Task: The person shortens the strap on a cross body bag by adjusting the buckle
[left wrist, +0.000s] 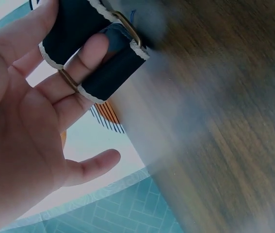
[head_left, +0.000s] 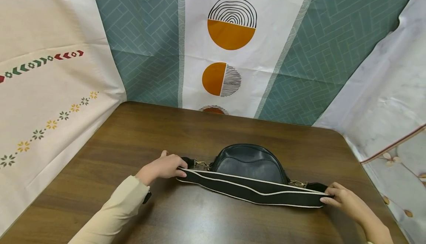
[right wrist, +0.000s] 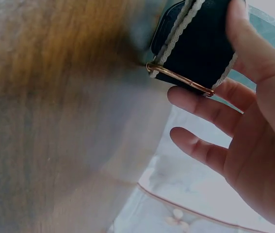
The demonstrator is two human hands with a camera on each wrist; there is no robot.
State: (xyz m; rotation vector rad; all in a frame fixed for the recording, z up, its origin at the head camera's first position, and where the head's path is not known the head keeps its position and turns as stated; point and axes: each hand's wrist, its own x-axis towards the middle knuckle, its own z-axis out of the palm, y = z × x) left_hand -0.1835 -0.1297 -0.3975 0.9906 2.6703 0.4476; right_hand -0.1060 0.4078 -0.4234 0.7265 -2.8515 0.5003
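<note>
A dark half-moon handbag stands on the table, its curved top away from me. Across its front runs a wide black strap with white edging, folded over at both ends. My left hand pinches the strap's left end; in the left wrist view its thumb lies on the strap, with fingers behind, beside a brass-coloured slider. At the other end, my right hand grips the strap between thumb and fingers, close to a brass-coloured loop. The bag's lower front is hidden behind the strap.
Brass-coloured clips join the strap to the bag's sides. The brown wooden table has rounded far corners. Patterned cloth hangs behind it, with pale cloths on either side.
</note>
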